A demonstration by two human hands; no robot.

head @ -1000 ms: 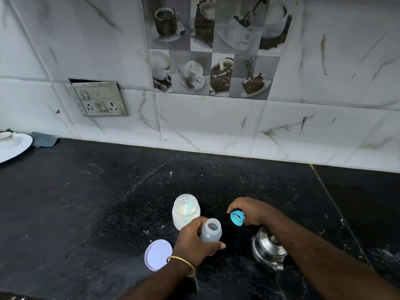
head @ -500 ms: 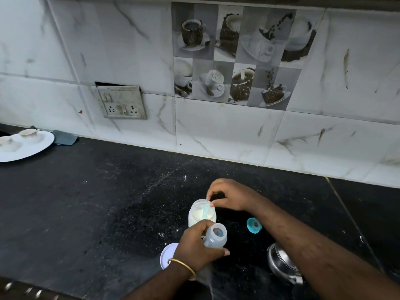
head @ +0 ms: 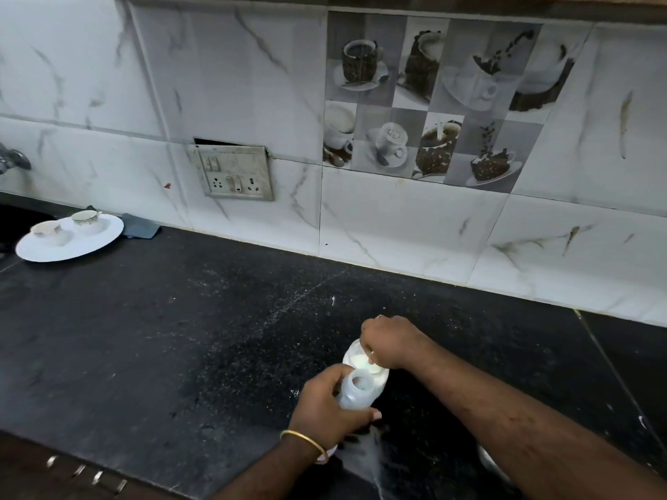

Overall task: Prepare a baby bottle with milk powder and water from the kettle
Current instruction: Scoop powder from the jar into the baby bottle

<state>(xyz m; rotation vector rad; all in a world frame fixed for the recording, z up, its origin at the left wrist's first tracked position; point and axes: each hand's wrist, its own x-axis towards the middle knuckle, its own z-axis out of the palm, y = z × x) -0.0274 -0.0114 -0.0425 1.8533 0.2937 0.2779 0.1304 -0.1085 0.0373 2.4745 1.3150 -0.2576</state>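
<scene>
My left hand (head: 325, 405) grips the open, translucent baby bottle (head: 357, 393) and tilts it a little, its mouth close to the powder jar. The open jar of white milk powder (head: 355, 359) stands on the black counter just behind the bottle. My right hand (head: 393, 341) is over the jar with its fingers curled down into the mouth, pinching the scoop, which is almost entirely hidden. A sliver of the steel kettle (head: 487, 460) shows under my right forearm. The jar's pale lid (head: 330, 451) peeks out below my left wrist. The blue bottle cap is hidden.
A white plate (head: 90, 243) with two small cups sits at the far left, a grey cloth (head: 140, 227) beside it. A wall socket (head: 236, 173) and a tap (head: 11, 158) are on the tiled wall. The counter's front edge runs along the lower left.
My right hand set the blue cap down on the counter, moved left to the jar and dipped its fingers in. My left hand kept hold of the bottle.
</scene>
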